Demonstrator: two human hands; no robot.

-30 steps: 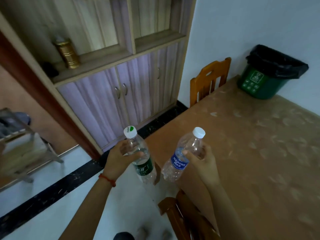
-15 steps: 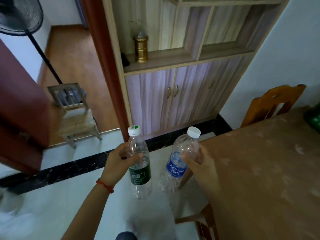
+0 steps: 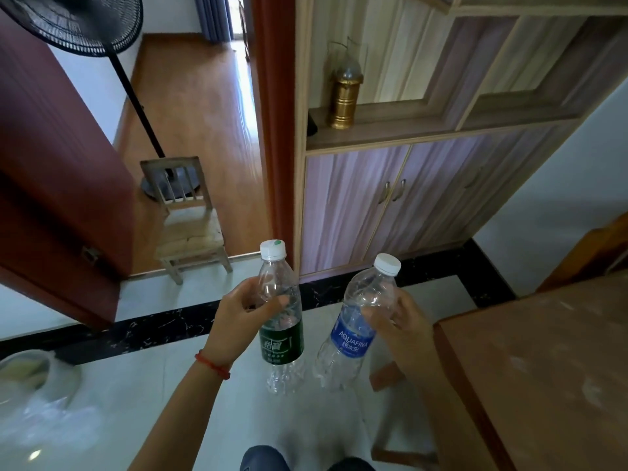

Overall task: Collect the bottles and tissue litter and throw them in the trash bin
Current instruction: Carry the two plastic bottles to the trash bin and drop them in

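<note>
— Two bottles are in hand, one each. The left hand [image 3: 238, 321] is wrapped round the upper body of the green-label bottle [image 3: 280, 321]; the right hand [image 3: 404, 331] clasps the blue-label bottle [image 3: 356, 324] the same way. Both are capped and look nearly empty.

— Where do they sit in the view?

— Just below centre, the green one upright at about seven o'clock of the middle, the blue one at five o'clock and tilted, its cap leaning toward one o'clock. They hang above the pale floor [image 3: 136, 402], apart from each other.

— And the bin?

— No trash bin shows. The table [image 3: 543, 368] edge lies at four o'clock, a doorway with a small wooden chair [image 3: 190, 226] at ten.

— So how to carry this step well?

— My judgement: keep both grips firm on the thin plastic, which should dent easily, turn to find the bin, then drop one bottle at a time.

— Any writing?

— The blue label reads "AQUAFINA" with Chinese characters beneath. The green label's characters are too blurred to read.
</note>
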